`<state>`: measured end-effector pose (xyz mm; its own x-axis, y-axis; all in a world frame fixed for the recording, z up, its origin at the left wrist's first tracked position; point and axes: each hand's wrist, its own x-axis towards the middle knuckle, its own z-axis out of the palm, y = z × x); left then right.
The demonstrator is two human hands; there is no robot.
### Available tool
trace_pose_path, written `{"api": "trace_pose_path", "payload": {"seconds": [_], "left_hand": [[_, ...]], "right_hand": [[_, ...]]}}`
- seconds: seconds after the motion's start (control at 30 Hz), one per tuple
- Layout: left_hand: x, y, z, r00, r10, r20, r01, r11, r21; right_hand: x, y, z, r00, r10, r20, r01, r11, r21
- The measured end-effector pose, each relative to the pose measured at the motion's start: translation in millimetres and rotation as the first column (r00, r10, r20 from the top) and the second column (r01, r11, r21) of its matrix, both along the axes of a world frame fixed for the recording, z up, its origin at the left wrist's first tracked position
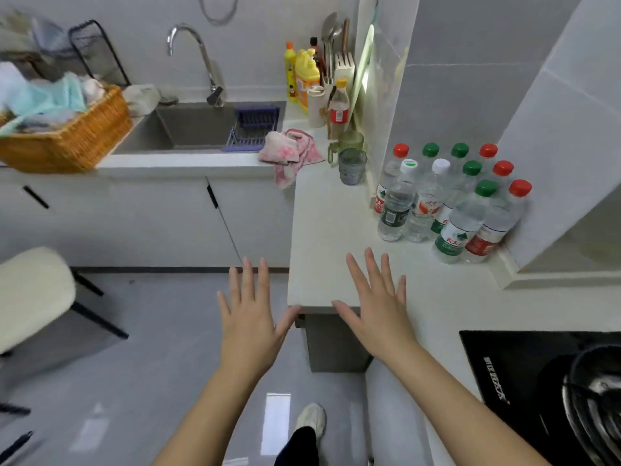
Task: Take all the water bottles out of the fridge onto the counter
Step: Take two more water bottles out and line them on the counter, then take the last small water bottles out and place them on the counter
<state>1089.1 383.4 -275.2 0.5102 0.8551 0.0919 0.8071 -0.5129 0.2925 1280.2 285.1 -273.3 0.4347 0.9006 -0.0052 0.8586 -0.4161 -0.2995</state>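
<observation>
A: Position of water bottles?
B: Upright in a cluster on the white counter, 3 o'clock, against the tiled wall.
A: Hands?
B: Left hand, 7 o'clock, over the floor: fingers straight, spread, grasping nothing. Right hand, 5 o'clock, over the counter corner: likewise spread, empty.
A: Nearby?
B: Grey tumbler, 1 o'clock. Black cooktop, 4 o'clock.

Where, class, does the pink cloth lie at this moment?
In the head view, the pink cloth hangs over the counter edge, right of the sink and left of the grey cup.
</observation>
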Motion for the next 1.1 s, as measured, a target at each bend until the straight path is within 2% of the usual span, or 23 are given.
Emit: {"api": "trace_pose_path", "payload": {"seconds": [0.13,0.27,0.6,0.8,1.1], "left_hand": [[-60.2,-28.9,8.7,0.989,0.15,-0.011,-0.15,0.988,-0.02],[-110.5,-45.6,23.3,0.952,0.303,0.046,-0.302,0.953,-0.036],[-234.1,-89.4,45.6,0.818,0.564,0.117,-0.567,0.823,-0.002],[-333.3,-127.5,54.2,0.715,0.683,0.146,-0.691,0.723,0.001],[-505.5,-191.1,54.7,0.635,0.755,0.162,-0.769,0.637,0.045]], "right_hand": [[-44.4,-0.5,6.4,0.989,0.148,-0.02,-0.147,0.988,0.051],[-88.5,13.1,11.5,0.953,0.304,-0.009,-0.303,0.95,0.078],[-214.2,43.6,33.0,0.792,0.61,0.017,-0.604,0.781,0.159],[-324.2,43.9,35.8,0.682,0.73,0.057,-0.725,0.662,0.19],[-529.9,-0.7,41.1,0.568,0.822,0.036,-0.813,0.555,0.175]]}}
